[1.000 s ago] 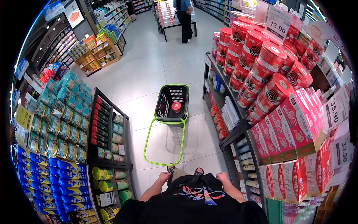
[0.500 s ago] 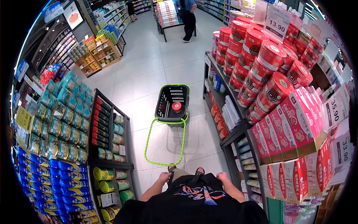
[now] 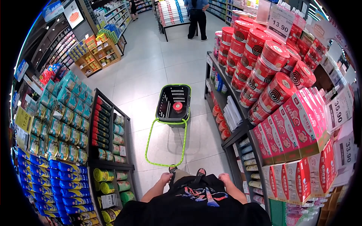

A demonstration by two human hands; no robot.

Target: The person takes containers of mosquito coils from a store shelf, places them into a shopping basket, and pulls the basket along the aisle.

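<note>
My left hand (image 3: 166, 177) hangs beside my left thigh with its fingers curled; whether anything is inside is too small to tell. On the other side, my right hand (image 3: 224, 178) is also curled near my hip, its contents hidden. Ahead of my feet stands a black shopping basket (image 3: 163, 103) with a lime-green rim. One red round tin (image 3: 177, 107) lies inside it. The basket's green pull handle (image 3: 147, 145) leans down toward my feet, touched by neither hand.
Stacked red tins (image 3: 272, 56) and pink boxes (image 3: 294, 124) fill the right shelf. Teal cans (image 3: 68, 98) and blue packets (image 3: 71, 184) line the left one. Farther off, a person (image 3: 197, 17) stands at a display table (image 3: 173, 22); another person (image 3: 132, 9) is behind, at left.
The person at the display table has shifted to the right and turned their back. My hands and the basket stay almost where they were.
</note>
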